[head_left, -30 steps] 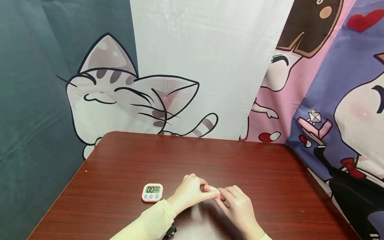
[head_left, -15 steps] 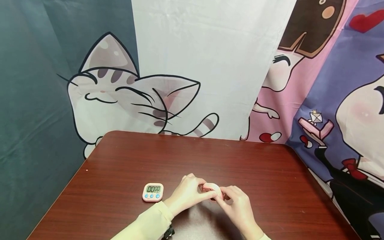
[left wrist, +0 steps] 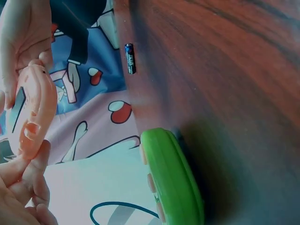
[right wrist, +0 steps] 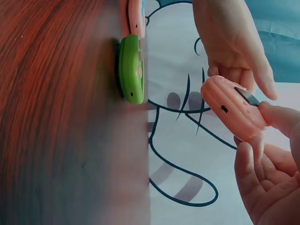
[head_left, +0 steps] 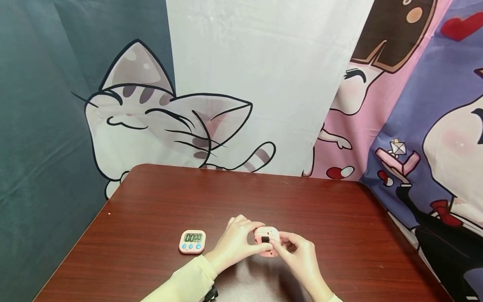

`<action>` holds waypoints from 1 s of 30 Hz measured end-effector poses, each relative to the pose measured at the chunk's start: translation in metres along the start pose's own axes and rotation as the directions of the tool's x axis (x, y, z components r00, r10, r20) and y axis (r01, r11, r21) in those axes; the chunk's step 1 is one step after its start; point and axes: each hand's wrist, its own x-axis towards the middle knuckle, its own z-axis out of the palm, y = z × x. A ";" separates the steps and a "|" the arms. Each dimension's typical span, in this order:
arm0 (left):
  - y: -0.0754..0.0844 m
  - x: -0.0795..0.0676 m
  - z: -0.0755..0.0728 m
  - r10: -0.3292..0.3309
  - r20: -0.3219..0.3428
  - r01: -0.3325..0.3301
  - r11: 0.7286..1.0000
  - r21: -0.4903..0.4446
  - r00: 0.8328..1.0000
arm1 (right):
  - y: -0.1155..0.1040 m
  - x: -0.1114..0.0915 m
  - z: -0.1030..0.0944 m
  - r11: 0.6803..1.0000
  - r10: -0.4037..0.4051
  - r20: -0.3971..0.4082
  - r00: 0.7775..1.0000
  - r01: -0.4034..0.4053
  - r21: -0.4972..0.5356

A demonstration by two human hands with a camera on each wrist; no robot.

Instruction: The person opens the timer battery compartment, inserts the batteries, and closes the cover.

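A pink timer (head_left: 267, 232) is held up between both hands above the table, its back with a black square facing the head camera. My left hand (head_left: 237, 238) pinches its left side, thumb across the lower part. My right hand (head_left: 302, 256) grips its right edge between thumb and fingers. In the left wrist view a hollow opening shows in the held timer (left wrist: 43, 105). On the table left of my hands lies a second pink timer (head_left: 192, 242) reading 00:00, its blue buttons towards me.
A green timer (left wrist: 171, 176) and a small dark battery (left wrist: 130, 58) rest on the table in the left wrist view; neither shows in the head view. The brown table (head_left: 181, 197) ends at a cartoon-printed cloth (head_left: 241, 63).
Both hands have turned the held timer from nearly edge-on until its back faces the head camera. The timer lying on the table stays put.
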 end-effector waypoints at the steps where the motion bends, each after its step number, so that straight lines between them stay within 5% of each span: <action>1: 0.000 0.000 0.000 0.014 -0.014 -0.014 1.000 0.005 1.000 | -0.001 0.000 0.000 1.000 0.023 0.007 1.000 -0.023 0.012; 13: -0.006 -0.002 0.002 0.179 -0.090 -0.171 0.982 0.083 0.980 | -0.007 0.002 -0.006 0.935 0.248 0.135 0.959 -0.273 0.226; 22: -0.005 -0.005 -0.001 0.226 0.017 -0.226 0.962 0.152 0.974 | -0.007 0.004 -0.008 0.897 0.284 0.224 0.932 -0.341 0.282; 30: -0.004 -0.006 -0.001 0.229 0.026 -0.230 0.958 0.170 0.973 | -0.006 0.005 -0.013 0.876 0.271 0.317 0.909 -0.369 0.309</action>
